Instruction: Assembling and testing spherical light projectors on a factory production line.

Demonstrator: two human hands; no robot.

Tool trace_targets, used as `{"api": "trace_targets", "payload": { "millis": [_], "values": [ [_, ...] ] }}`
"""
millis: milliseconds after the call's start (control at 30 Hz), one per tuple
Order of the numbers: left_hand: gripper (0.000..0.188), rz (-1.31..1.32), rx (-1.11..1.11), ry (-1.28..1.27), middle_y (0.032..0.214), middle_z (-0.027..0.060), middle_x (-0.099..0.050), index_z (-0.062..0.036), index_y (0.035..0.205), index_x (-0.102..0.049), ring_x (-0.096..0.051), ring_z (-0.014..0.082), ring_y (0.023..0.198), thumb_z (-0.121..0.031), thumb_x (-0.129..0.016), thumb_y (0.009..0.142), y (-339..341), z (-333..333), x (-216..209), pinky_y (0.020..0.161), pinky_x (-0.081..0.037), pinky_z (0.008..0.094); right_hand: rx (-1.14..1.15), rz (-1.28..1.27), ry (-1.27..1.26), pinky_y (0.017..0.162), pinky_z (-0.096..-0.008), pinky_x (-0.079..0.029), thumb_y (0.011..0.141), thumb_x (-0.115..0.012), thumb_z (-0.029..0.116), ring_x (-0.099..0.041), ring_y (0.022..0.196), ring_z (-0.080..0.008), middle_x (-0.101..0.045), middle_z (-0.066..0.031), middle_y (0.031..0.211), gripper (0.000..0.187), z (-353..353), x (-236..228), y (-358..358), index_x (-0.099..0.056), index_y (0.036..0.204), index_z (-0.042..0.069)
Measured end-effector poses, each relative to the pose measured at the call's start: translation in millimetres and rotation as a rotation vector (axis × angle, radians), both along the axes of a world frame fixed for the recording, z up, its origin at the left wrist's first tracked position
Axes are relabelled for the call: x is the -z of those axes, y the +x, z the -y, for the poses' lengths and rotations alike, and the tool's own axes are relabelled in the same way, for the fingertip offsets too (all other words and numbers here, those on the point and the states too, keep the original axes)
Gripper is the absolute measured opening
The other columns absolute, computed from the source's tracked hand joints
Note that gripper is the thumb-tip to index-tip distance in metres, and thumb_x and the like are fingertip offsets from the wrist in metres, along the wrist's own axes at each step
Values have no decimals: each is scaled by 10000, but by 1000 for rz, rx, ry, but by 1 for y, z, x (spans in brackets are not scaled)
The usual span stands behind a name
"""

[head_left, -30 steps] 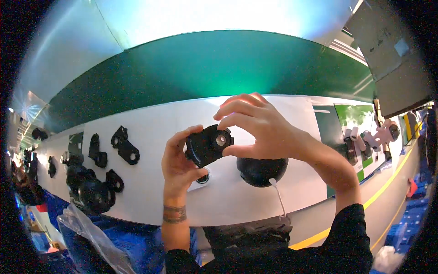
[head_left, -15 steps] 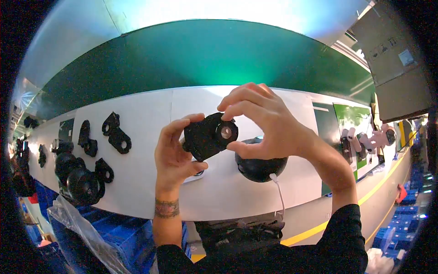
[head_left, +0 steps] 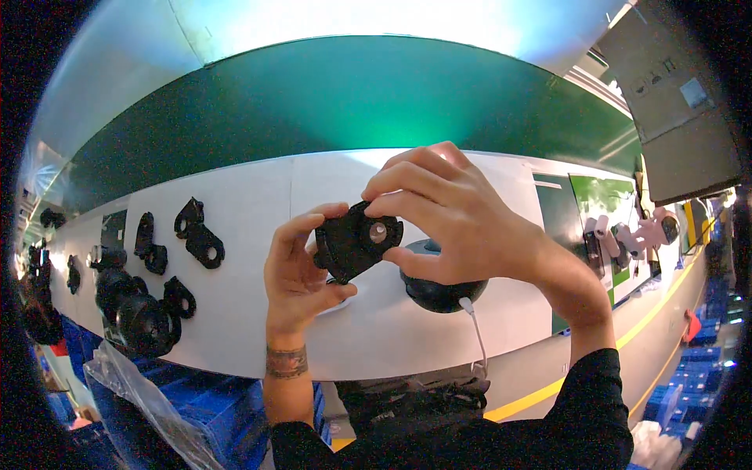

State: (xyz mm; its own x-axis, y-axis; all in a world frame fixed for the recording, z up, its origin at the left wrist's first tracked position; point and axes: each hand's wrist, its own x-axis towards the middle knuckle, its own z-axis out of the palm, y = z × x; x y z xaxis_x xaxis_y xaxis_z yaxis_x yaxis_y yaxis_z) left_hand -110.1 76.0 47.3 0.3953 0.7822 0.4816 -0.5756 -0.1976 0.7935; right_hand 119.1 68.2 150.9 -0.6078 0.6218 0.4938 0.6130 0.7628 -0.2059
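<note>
My left hand [head_left: 296, 270] grips a black plastic part [head_left: 345, 244] by its left side, fingers above and thumb below. The part is tilted and has a rounded end with a pale round hole or disc in it. Around that rounded end curl the fingers and thumb of my right hand [head_left: 462, 215], pinching it from above and below. Both hands hold the part above the white table [head_left: 251, 313]. Below my right hand sits a black rounded device [head_left: 445, 294] with a white cable [head_left: 478, 337], its top partly covered by the hand.
Several similar black parts [head_left: 200, 235] lie on the table's left, beside round black pieces [head_left: 145, 323]. Blue crates [head_left: 211, 415] and clear plastic film [head_left: 129, 384] are below the left edge. A cardboard box [head_left: 685, 141] stands at upper right. Someone else's hand [head_left: 650, 235] shows far right.
The black part has shifted slightly left and down and turned a little in my hands. My right hand has moved left with it, its fingers further over the rounded end.
</note>
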Motion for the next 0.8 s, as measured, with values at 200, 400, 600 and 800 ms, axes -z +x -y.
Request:
{"api": "trace_targets", "payload": {
  "millis": [200, 400, 600, 800],
  "values": [
    [851, 6, 1, 16, 1433, 223, -424, -52, 1365, -425, -449, 317, 1333, 86, -836, 633, -1, -3, 5, 1066, -466, 424, 5, 35, 7, 876, -416, -398, 680, -752, 221, -557, 1071, -215, -588, -27, 1084, 346, 0, -2, 0, -636, 976, 85],
    [849, 13, 9, -25, 1425, 215, -443, -60, 1365, -432, -453, 306, 1332, 72, -841, 632, -1, 2, 2, 1065, -466, 417, 29, 53, -10, 871, -411, -418, 695, -777, 296, -558, 1071, -212, -591, -9, 1076, 338, 2, 1, 2, -657, 954, 115],
    [812, -37, -53, -76, 1407, 208, -472, -41, 1349, -456, -460, 294, 1327, -10, -864, 648, -2, 7, 5, 1043, -476, 398, 127, 112, 47, 877, -414, -438, 734, -762, 479, -573, 1063, -231, -604, -28, 1116, 490, 2, 1, 8, -640, 1066, 139],
    [696, -226, -36, -426, 1325, 141, -549, -9, 1316, -477, -560, 212, 1203, -229, -843, 766, -21, 41, 17, 1038, -451, 353, 355, -173, -255, 920, -370, -489, 769, -817, 303, -613, 1109, -268, -637, -121, 1196, 508, 35, 14, 70, -635, 1184, 72]
  ]
}}
